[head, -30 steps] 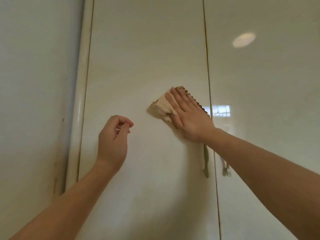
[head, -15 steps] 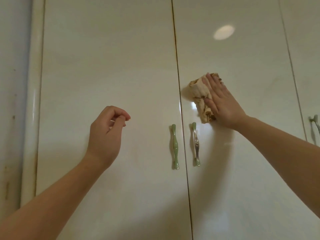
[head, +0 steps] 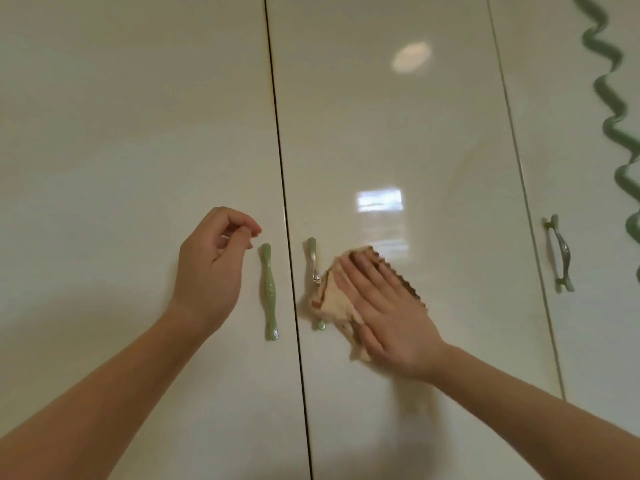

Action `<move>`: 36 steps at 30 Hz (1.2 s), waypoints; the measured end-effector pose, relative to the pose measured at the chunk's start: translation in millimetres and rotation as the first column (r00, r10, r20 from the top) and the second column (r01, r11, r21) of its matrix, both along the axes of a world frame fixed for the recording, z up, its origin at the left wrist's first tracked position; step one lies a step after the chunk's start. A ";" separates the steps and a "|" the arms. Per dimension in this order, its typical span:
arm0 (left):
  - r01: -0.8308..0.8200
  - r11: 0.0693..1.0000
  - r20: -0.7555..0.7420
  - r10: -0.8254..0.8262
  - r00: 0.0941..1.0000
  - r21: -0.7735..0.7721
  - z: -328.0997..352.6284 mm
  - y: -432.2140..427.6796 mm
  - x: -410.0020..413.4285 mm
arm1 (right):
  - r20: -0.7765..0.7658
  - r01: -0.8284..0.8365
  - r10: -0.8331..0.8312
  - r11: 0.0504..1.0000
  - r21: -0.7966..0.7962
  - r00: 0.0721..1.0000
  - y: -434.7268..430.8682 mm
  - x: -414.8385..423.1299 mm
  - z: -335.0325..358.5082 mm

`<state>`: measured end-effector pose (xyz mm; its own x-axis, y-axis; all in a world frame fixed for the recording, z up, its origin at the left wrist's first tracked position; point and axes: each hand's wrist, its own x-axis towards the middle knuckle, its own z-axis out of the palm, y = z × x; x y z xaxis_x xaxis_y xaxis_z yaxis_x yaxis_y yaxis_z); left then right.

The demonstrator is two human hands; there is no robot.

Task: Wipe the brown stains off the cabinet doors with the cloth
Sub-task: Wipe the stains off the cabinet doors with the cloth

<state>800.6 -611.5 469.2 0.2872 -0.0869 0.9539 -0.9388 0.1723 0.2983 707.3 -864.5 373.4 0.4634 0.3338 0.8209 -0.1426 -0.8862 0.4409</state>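
My right hand (head: 388, 313) lies flat, fingers straight, pressing a crumpled beige cloth (head: 334, 303) with a brown scalloped edge against the middle cabinet door (head: 398, 133), just right of its green handle (head: 313, 261). My left hand (head: 211, 268) hovers in front of the left cabinet door (head: 138, 133) with loosely curled fingers, holding nothing, just left of that door's green handle (head: 269, 292). I see no clear brown stain on the glossy cream doors.
A third door (head: 568, 341) at the right carries a silver-green handle (head: 560, 254). A green wavy decoration (head: 609, 98) runs down the far right edge. A dark vertical gap (head: 284, 202) separates the left and middle doors.
My right hand slid the cloth from the left door across the gap to the middle door, then down beside the handle. The view shifted right. My left hand kept its loose curl.
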 end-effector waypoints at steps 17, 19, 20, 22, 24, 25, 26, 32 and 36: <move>-0.052 0.999 -0.016 0.052 0.999 -0.005 -3.1 -28.0 -21.4 | 0.085 -0.099 0.094 0.993 0.059 0.992 3.5 11.5 38.2; -0.065 0.998 -0.010 0.065 0.998 0.002 -2.6 -28.7 -23.4 | 0.065 -0.120 0.117 0.992 0.045 0.991 2.9 13.6 38.2; -0.070 0.998 -0.008 0.070 0.998 0.006 -2.8 -28.7 -24.0 | 0.047 -0.123 0.122 0.992 0.023 0.991 1.5 13.3 38.8; -0.078 0.997 -0.002 0.078 0.997 0.021 -3.6 -27.5 -25.3 | -0.004 -0.126 0.126 0.992 -0.030 0.992 -5.1 9.8 43.2; -0.091 0.996 0.004 0.091 0.996 0.019 -4.4 -24.0 -26.6 | -0.070 -0.126 0.120 0.988 -0.087 0.990 -13.2 4.8 52.8; -0.098 0.995 0.008 0.098 0.995 0.011 -4.8 -22.2 -27.5 | -0.087 -0.121 0.112 0.986 -0.111 0.990 -15.8 2.9 57.2; -0.104 0.995 0.013 0.104 0.994 0.005 -5.5 -20.3 -28.7 | -0.089 -0.118 0.107 0.985 -0.125 0.990 -16.7 2.1 60.3; -0.121 0.992 0.042 0.119 0.992 0.031 -5.8 -19.1 -37.2 | -0.071 -0.141 0.138 0.988 -0.054 0.988 -11.0 1.1 57.6; -0.096 0.995 0.051 0.095 0.994 0.020 -1.6 -24.8 -47.2 | -0.166 -0.139 0.124 0.987 -0.085 0.978 -12.3 -3.5 66.1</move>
